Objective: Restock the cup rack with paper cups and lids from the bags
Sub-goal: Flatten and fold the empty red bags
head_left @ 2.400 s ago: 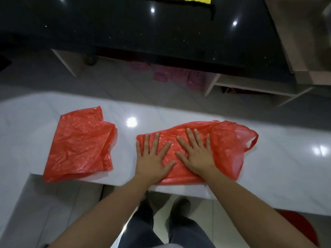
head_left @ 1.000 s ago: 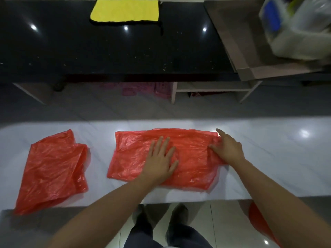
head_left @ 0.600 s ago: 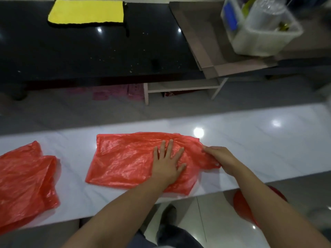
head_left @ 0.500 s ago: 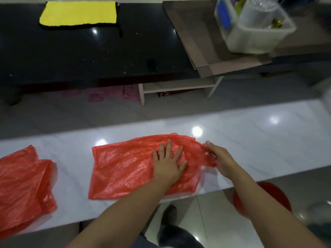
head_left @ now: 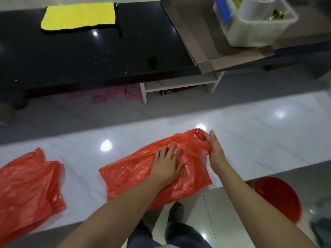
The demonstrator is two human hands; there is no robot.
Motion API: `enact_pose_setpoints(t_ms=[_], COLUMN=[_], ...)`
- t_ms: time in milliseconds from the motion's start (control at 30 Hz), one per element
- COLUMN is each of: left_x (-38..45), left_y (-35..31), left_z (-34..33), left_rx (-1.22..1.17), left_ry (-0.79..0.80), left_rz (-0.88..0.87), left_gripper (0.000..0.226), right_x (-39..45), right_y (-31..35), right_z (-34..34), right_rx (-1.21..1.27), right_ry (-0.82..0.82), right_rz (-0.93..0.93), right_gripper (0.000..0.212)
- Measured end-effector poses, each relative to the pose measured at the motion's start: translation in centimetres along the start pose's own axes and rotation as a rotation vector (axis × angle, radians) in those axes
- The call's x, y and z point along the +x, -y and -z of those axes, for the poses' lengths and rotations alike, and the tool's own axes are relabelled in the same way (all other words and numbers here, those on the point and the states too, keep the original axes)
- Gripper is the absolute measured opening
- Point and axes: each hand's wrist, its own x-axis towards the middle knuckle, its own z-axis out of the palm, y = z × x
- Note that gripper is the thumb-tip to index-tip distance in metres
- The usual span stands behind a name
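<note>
Both red bags looked emptied, so restocking seemed near done: left hand pressed flat on the middle bag w/ right hand pinching its handle end; other bag lay far left.

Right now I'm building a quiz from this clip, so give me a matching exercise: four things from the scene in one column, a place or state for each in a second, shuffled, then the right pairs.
Things:
1. yellow cloth
2. clear plastic bin
3. red bucket
4. red bag in the middle

Places or states:
A. on the floor, lower right, below the white counter's edge
B. pressed flat by the left hand, its handle end gripped by the right hand
C. spread on the black counter
D. on the brown surface, upper right

Pairs: 1-C, 2-D, 3-A, 4-B
</note>
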Motion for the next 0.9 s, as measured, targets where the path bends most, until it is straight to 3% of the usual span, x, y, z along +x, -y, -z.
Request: enact_pose_setpoints(t_ms=[133, 200, 367, 500, 733, 900], left_x=[-1.2, -2.1, -5.1, -8.2, -10.6, -11.2], left_y=[0.9, 2.1, 7.0, 9.5, 9.5, 11.1], left_z=[0.8, 1.1, 1.2, 1.5, 0.5, -0.6], left_rx=[-0.330, -0.280, -0.158, -0.113, 0.042, 0.047], left_ry=[-0.056, -0.058, -0.387, -0.473, -0.185, -0.126], left_rz=[-0.001, -0.024, 0.051, 0.189, 0.341, 0.349], left_gripper=[0.056, 0.052, 0.037, 0.033, 0.068, 0.071], right_x=[-0.9, -1.1, -1.3, -1.1, -0.6, -0.1], right_y=[-2.3, -3.8, -6.8, -8.4, -8.5, -8.9], right_z=[-2.1, -3.3, -5.6, -6.7, -8.0, -9.1], right_rx=[-0.580, -0.918, -1.397, -1.569, -1.656, -1.658], right_ry=[0.034, 0.084, 0.158, 0.163, 0.062, 0.226], right_rz=[0.309, 0.421, 0.351, 0.318, 0.416, 0.530], right_gripper=[0.068, 0.069, 0.069, 0.067, 0.074, 0.071])
